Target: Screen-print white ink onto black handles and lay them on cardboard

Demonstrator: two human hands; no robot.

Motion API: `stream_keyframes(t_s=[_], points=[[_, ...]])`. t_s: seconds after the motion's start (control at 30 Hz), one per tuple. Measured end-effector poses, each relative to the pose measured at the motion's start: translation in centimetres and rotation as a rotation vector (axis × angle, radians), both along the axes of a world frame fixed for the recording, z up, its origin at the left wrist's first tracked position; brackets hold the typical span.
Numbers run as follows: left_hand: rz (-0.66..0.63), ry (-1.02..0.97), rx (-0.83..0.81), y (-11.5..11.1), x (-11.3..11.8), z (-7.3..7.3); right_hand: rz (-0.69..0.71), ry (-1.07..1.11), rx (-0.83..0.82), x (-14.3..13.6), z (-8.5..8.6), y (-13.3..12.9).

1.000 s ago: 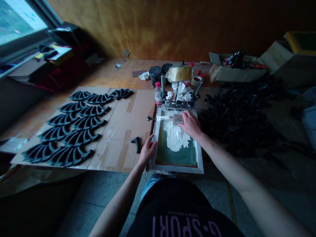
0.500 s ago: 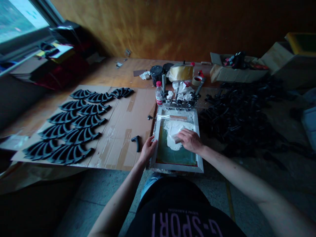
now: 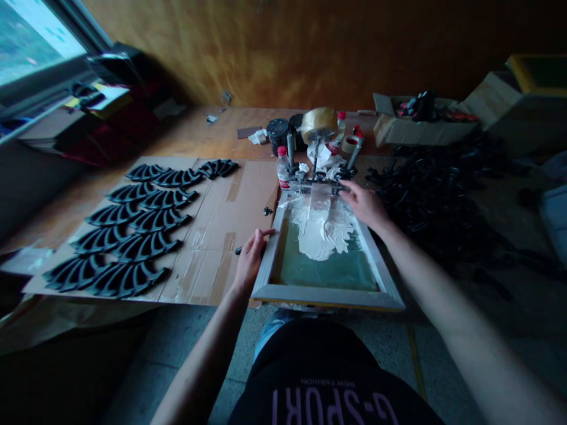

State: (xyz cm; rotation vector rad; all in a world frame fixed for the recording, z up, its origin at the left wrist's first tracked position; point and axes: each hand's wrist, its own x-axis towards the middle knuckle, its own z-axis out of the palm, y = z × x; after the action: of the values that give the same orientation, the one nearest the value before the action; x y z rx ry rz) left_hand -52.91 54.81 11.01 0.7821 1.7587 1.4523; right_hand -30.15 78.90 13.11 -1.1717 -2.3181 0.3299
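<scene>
A framed screen (image 3: 330, 293) is tilted up at its near edge, with white paste (image 3: 322, 237) spread over its green mesh. The flat squeegee (image 3: 320, 196) leans at the far end of the screen, against the clamp bar. My right hand (image 3: 364, 203) is beside the far right corner of the frame, fingers stretched towards the bar and apart from the squeegee. At the frame's left side is my left hand (image 3: 251, 255), its index finger extended to the frame edge. A small black part (image 3: 238, 251) shows just left of that hand, mostly hidden by it.
Rows of curved black parts (image 3: 130, 280) lie on cardboard (image 3: 206, 236) to the left. A dark heap of parts (image 3: 434, 206) lies right. Behind the screen stand a red-capped bottle (image 3: 282, 168), black tubs (image 3: 278, 134) and a tape roll (image 3: 349, 143). An open box (image 3: 405, 133) sits at the back right.
The screen's near edge has risen. My right hand has let go of the squeegee at the far end and moved right. My left hand has shifted slightly left and up, now covering most of the black part.
</scene>
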Motion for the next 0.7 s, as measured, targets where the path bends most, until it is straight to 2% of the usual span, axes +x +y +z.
stream_keyframes(t_s=[0.07, 0.13, 0.23, 0.3, 0.33, 0.4, 0.43, 0.5, 0.53, 0.57, 0.63, 0.67, 0.7], points=[[-0.001, -0.065, 0.149, 1.5, -0.1, 2.3, -0.122, 0.032, -0.003, 2.6, -0.7, 0.8], [0.001, -0.095, 0.321, 3.6, -0.2, 4.3, -0.126, 0.021, -0.019, 4.1, -2.7, -0.2], [-0.045, -0.133, 0.429, 6.4, -0.4, 6.4, 0.051, -0.074, -0.059, 3.4, -7.0, -3.9], [-0.027, -0.184, 0.434, 6.9, -0.1, 6.5, 0.149, -0.188, -0.053, 1.9, -9.4, -6.3], [0.005, -0.208, 0.423, 6.7, 0.4, 6.0, 0.166, -0.251, -0.058, 1.1, -10.2, -7.3], [0.011, -0.304, 0.294, 5.3, 2.3, 3.8, 0.124, -0.338, -0.128, -0.3, -10.7, -9.1], [-0.031, -0.38, 0.174, 4.3, 3.6, 2.3, 0.086, -0.346, -0.187, -0.8, -10.6, -10.0], [-0.206, -0.565, -0.143, 2.1, 6.6, -0.8, 0.03, -0.293, -0.27, -1.7, -9.9, -12.1], [-0.227, -0.64, -0.211, 1.1, 7.9, -2.2, 0.053, -0.239, -0.277, -2.0, -9.5, -13.2], [-0.233, -0.704, -0.245, 0.2, 9.0, -3.4, 0.126, -0.18, -0.264, -2.3, -9.2, -14.1], [-0.146, -0.748, -0.228, -0.9, 9.4, -5.1, 0.355, -0.079, -0.211, -2.1, -8.9, -14.9], [-0.073, -0.711, -0.217, -1.3, 8.6, -5.7, 0.435, -0.045, -0.179, -1.5, -8.9, -14.4], [0.009, -0.631, -0.219, -1.6, 7.1, -6.3, 0.444, -0.03, -0.141, -0.5, -9.0, -13.3]])
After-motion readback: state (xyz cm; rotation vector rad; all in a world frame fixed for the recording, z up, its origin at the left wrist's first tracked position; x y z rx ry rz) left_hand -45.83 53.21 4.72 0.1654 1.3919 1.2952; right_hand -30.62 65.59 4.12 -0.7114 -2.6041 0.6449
